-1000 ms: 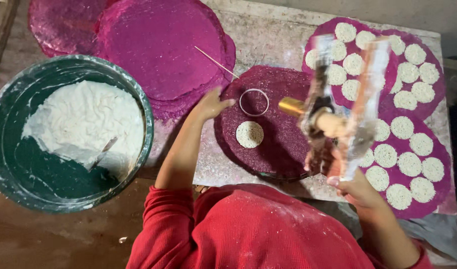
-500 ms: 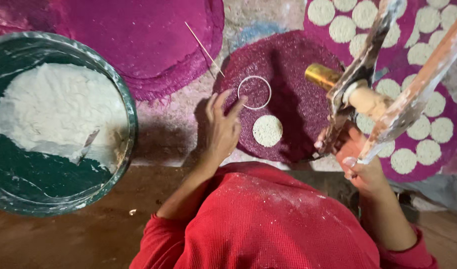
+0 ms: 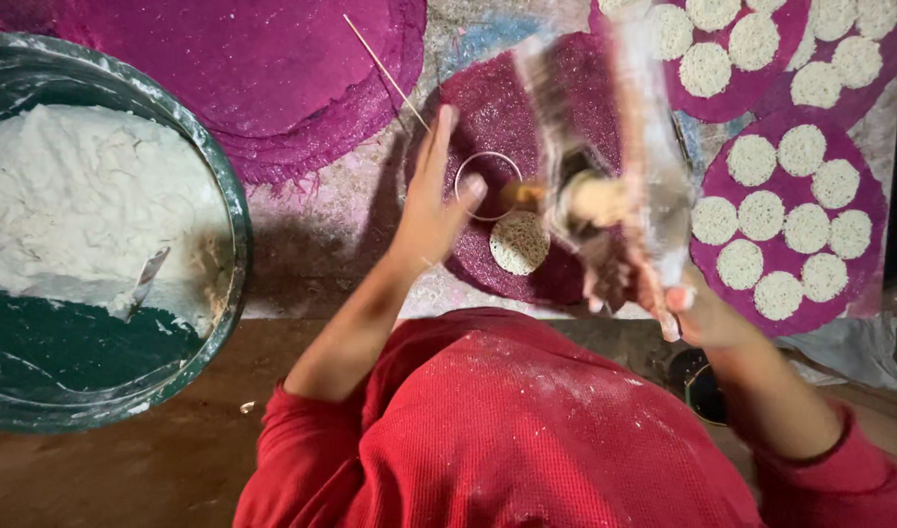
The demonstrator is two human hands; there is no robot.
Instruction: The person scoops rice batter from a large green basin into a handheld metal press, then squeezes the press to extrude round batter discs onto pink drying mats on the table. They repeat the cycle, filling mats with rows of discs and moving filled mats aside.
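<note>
Left hand (image 3: 431,210), grip open, fingertips touching the metal ring (image 3: 487,185) on the magenta mat (image 3: 487,108). Right hand (image 3: 683,303) grips a blurred noodle press (image 3: 605,186) above the mat. One white noodle disc (image 3: 520,242) lies just below the ring. A green flour basin (image 3: 228,205) stands well left.

Even, moderately bright light falls from above on the work surface; the lower edge of the view is dimmer. A soft shadow lies under the left hand (image 3: 431,200) and forearm. The press tool (image 3: 605,196) held in the right hand (image 3: 683,303) is heavily smeared by motion blur, its outline doubled. The green basin (image 3: 235,225), its white dough (image 3: 77,196) and the magenta mats (image 3: 302,59) stay sharp, without glare.
</note>
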